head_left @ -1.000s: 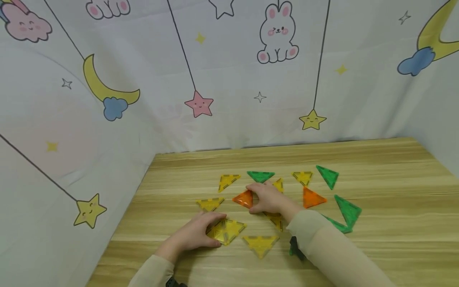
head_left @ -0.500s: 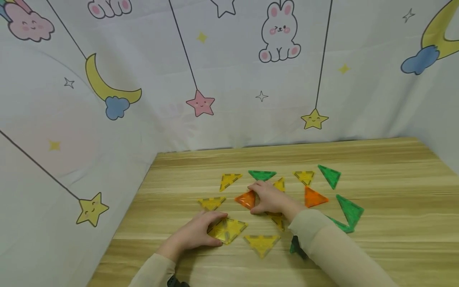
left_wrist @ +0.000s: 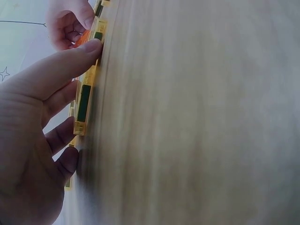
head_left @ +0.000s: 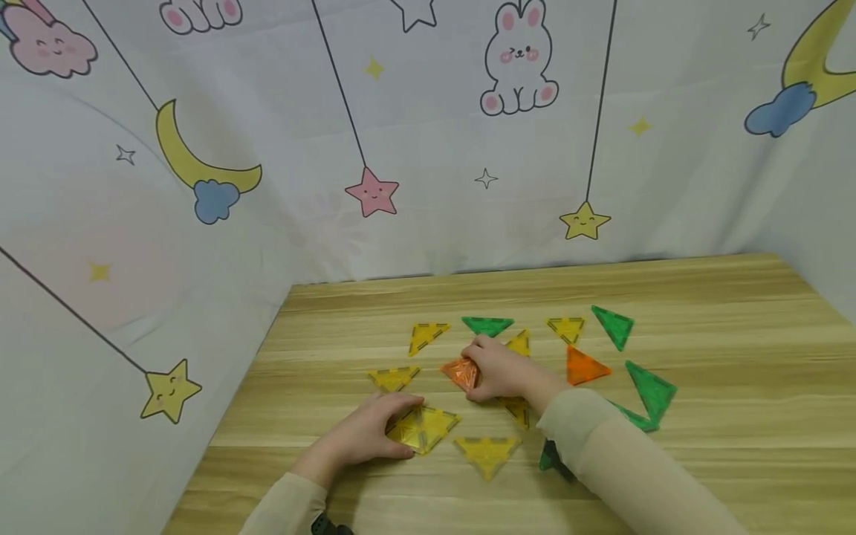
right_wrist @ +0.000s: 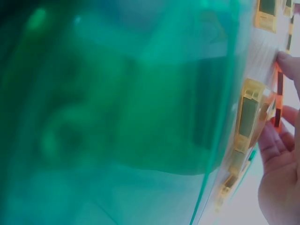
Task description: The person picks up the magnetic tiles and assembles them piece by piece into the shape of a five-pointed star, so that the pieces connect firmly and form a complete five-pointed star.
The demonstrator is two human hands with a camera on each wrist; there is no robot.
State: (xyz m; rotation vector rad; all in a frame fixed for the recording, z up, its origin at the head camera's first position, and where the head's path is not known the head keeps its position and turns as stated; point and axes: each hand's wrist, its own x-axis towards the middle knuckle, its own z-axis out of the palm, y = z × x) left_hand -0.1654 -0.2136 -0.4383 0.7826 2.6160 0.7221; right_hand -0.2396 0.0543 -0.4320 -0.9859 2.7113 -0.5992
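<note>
My left hand [head_left: 364, 432] grips a pair of yellow translucent triangle magnetic tiles [head_left: 435, 426] lying edge to edge on the table. In the left wrist view, the thumb and fingers hold the yellow tile's edge [left_wrist: 83, 104]. My right hand [head_left: 503, 369] pinches an orange triangle tile [head_left: 460, 373] between thumb and fingers; it looks tilted off the table. The right wrist view shows the orange tile's edge [right_wrist: 279, 91] between the fingertips. Yellow triangles [head_left: 518, 343] lie partly hidden by the right hand and forearm. A lone yellow triangle [head_left: 487, 455] lies between the arms.
Another orange triangle [head_left: 585, 366] and green triangles [head_left: 652, 392] lie to the right. More yellow triangles [head_left: 393, 378] and a green one [head_left: 488, 325] are farther back. A green tile [right_wrist: 154, 117] fills much of the right wrist view. A patterned cloth [head_left: 428, 238] backs the wooden table [head_left: 735, 334].
The orange tile in my right hand has tilted, and its shine has changed. My left hand stays in place on the yellow pair.
</note>
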